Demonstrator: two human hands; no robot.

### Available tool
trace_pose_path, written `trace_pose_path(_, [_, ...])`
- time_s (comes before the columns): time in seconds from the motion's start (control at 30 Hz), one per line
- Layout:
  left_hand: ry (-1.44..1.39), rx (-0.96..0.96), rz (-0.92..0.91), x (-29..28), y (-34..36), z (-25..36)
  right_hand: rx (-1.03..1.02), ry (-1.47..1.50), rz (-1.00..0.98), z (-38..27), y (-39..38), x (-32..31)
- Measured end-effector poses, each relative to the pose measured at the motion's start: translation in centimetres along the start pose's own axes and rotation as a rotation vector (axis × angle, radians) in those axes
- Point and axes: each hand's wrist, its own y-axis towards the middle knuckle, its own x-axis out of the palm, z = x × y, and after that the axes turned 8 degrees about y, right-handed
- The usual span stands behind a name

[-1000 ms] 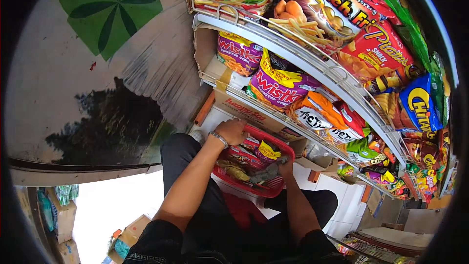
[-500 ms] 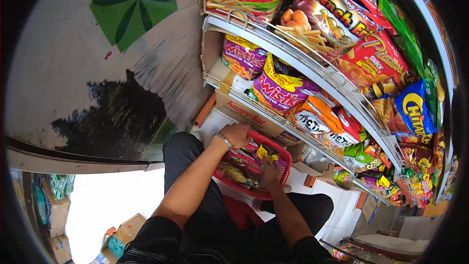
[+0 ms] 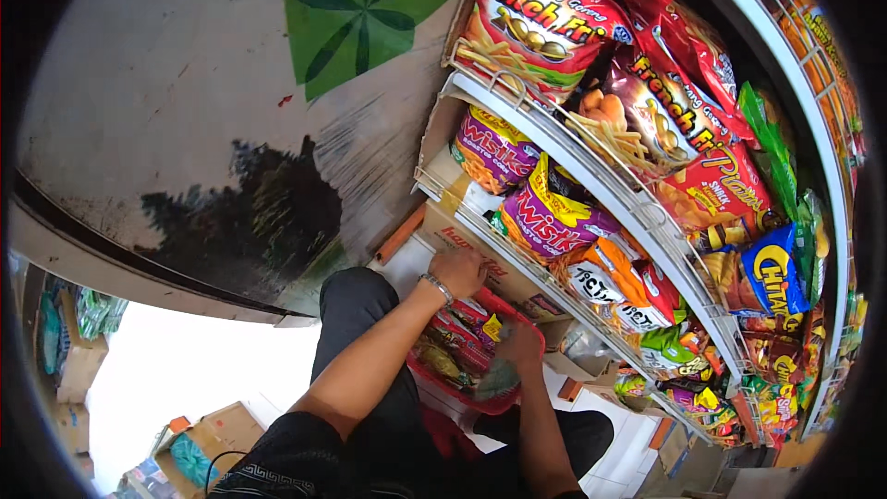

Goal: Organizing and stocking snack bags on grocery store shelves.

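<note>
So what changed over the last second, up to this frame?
The right hand slid from the red basket's far rim down onto the packets inside. The left hand stayed at the basket's top edge by the cardboard box. Basket on the lap and shelf snack bags are unchanged.
</note>
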Motion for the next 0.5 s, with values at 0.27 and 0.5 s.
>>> trace_pose_path(0.27, [-0.532,-0.026,0.456,-1.9,3.0,1.8,-0.404,0.249,0.850,-16.7,-4.4,-21.5])
trace_pose_path(0.5, [-0.937,0.027,0.537,-1.5,4.2,1.4,-0.233,0.106,0.756,-18.4,-1.1,-24.8])
